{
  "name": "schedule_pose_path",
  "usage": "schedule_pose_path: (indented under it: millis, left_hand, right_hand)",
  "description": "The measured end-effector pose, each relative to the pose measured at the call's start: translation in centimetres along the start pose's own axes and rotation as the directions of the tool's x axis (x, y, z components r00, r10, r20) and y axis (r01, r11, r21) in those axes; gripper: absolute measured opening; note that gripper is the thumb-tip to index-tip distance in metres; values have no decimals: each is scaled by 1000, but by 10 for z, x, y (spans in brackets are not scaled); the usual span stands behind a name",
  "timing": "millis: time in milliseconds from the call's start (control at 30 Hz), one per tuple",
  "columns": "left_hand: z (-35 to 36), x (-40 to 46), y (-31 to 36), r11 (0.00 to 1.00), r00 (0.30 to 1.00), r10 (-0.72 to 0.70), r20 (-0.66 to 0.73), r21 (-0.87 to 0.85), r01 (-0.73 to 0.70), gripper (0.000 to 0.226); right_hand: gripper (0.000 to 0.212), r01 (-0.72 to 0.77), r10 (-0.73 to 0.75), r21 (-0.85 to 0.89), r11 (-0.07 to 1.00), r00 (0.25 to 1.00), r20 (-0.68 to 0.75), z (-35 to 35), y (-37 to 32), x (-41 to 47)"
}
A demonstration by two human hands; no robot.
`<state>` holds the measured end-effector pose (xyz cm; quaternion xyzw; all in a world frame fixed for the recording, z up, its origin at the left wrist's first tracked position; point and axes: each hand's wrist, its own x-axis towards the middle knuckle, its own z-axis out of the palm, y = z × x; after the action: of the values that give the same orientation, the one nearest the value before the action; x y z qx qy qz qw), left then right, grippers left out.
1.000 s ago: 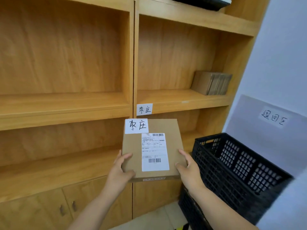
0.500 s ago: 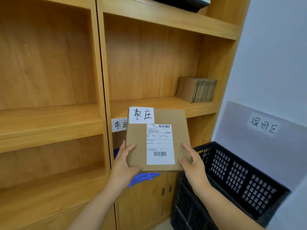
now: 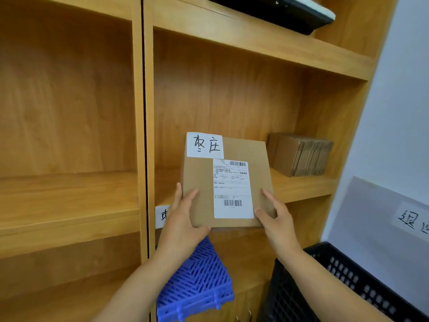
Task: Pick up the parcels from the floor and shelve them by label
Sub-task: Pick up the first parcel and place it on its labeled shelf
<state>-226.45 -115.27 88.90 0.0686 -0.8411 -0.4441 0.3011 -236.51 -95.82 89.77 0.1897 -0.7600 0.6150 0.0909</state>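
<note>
I hold a flat, square cardboard parcel upright in front of the right bay of a wooden shelf unit, its smooth brown face turned toward me. My left hand is clamped on its lower left corner, thumb lying across the front and fingers tucked behind, and my right hand grips the lower right corner the same way. A white handwritten label with black brush-like characters is stuck at the parcel's top left corner, and a printed shipping label, glossy white with two barcodes, covers the right half of the face. The parcel's lower edge sits level with the front lip of the middle shelf board, a warm, grained veneer; whether it touches the board I cannot tell. A white shelf tag on that lip is mostly hidden behind my left wrist. Farther right on the same board stands a stack of folded corrugated cartons, their thin edges showing as ribs. Below my left forearm a blue plastic panel with slotted openings leans out of the lower bay. At near right is a black plastic crate with perforated walls, and behind it a grey board carries a white handwritten sign, cut off by the frame.
</note>
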Motion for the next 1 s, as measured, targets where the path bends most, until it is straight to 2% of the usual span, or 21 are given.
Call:
schedule_pose_path:
  millis: [433,600,867,1000]
  left_hand:
    - [-7,72,-9,991,994,-26,-102,131,39,69]
    - [-4,91,-6,976,985,-111,-129,172,133,60]
    - [-2,116,-3,936,961,-217,-169,242,254,50]
    - [-1,124,-4,913,955,-256,-148,288,289,49]
  right_hand:
    - [45,131,-109,-139,982,982,154,44,6,102]
    - [40,194,-156,-185,963,968,198,52,13,134]
    - [38,230,-152,-220,948,934,323,64,18,177]
    - [38,253,-161,-264,931,931,328,67,23,187]
